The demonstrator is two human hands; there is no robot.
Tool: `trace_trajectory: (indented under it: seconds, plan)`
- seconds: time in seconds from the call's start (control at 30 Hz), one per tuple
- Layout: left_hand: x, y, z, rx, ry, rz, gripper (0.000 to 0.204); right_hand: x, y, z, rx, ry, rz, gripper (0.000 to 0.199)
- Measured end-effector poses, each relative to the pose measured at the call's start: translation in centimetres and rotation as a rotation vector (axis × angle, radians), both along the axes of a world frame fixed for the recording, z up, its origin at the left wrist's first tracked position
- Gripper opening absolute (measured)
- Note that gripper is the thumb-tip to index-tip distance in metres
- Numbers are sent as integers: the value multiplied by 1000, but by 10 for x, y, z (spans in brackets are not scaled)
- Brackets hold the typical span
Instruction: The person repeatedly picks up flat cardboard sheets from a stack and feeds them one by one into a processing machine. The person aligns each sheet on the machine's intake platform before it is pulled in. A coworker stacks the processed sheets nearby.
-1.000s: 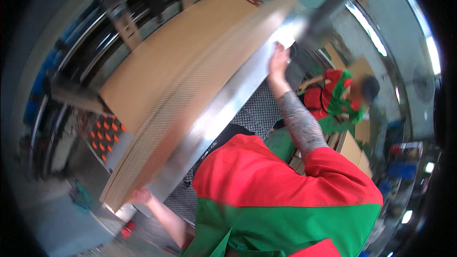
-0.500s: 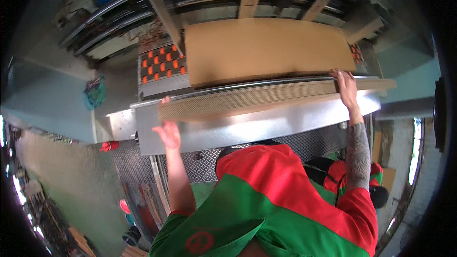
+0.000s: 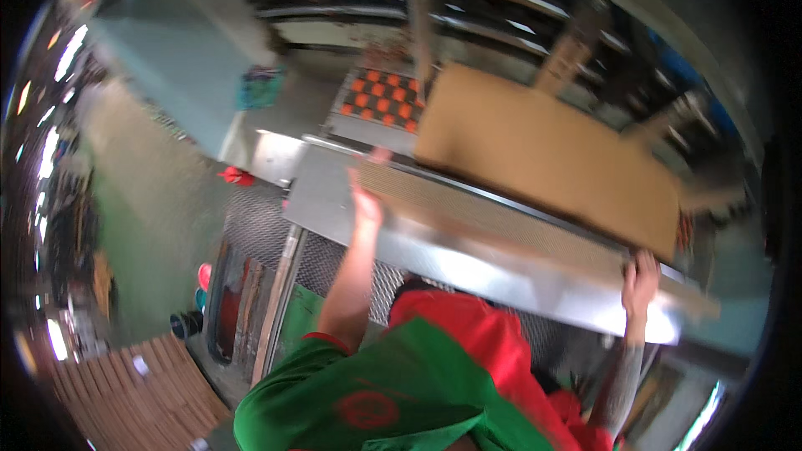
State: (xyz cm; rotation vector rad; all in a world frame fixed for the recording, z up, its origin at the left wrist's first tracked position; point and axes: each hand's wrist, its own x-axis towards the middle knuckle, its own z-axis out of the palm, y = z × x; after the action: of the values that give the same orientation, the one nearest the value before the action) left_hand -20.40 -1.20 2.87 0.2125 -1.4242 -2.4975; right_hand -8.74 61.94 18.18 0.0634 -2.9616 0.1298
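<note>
In the head view, which looks down on the person's arms, I see the work somewhere in its middle, as I judge it. One wide brown cardboard sheet [image 3: 543, 150] already lies flat at the machine, under the upright guide plates [image 3: 568, 54], and to its left the orange rollers [image 3: 383, 104] are uncovered. What is not finished is the bundle of cardboard [image 3: 493, 217]: it is between the two hands, in front of the flat sheet, over the shiny metal shelf [image 3: 322, 192], and it is not yet released. Its ridged edges face upward, and its right end reaches past the right hand. Whether its lower side rests on the shelf, I cannot tell, because this part is blurred.

About the fingers: the left hand [image 3: 366, 205] is at the left end of the bundle. Some fingertips show behind the end and the palm is in front, with the fingers partly spread. It touches the cardboard, but whether it grips or only presses, I cannot say from such a blurred picture. The right hand [image 3: 641, 284] is near the other end, its fingers bent over the upper edge, and it seems to grasp the bundle; its thumb I cannot see clearly. At the lower left, more brown cardboard [image 3: 134, 384] is piled near the floor.
</note>
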Motion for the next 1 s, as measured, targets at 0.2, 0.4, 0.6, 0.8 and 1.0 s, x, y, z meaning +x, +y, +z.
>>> trace_trajectory:
  seconds: [0.2, 0.4, 0.6, 0.8, 1.0]
  plan:
    - [10, 4, -10, 20, -127, -171, 82, 6, -8, 8, 24, -79, -140, 48]
    - [29, 12, 0, -249, 286, -312, 100, 17, -73, 32, -21, -67, 225, 79]
    - [30, -3, 35, -128, 18, -34, 82, 15, -94, 37, -14, -14, 285, 67]
    - [25, 1, 51, -116, -64, -428, 78, 19, -101, 46, -32, -62, 264, 67]
    - [24, 7, 49, -211, -7, -440, 74, 12, -130, 54, 10, 38, 342, 74]
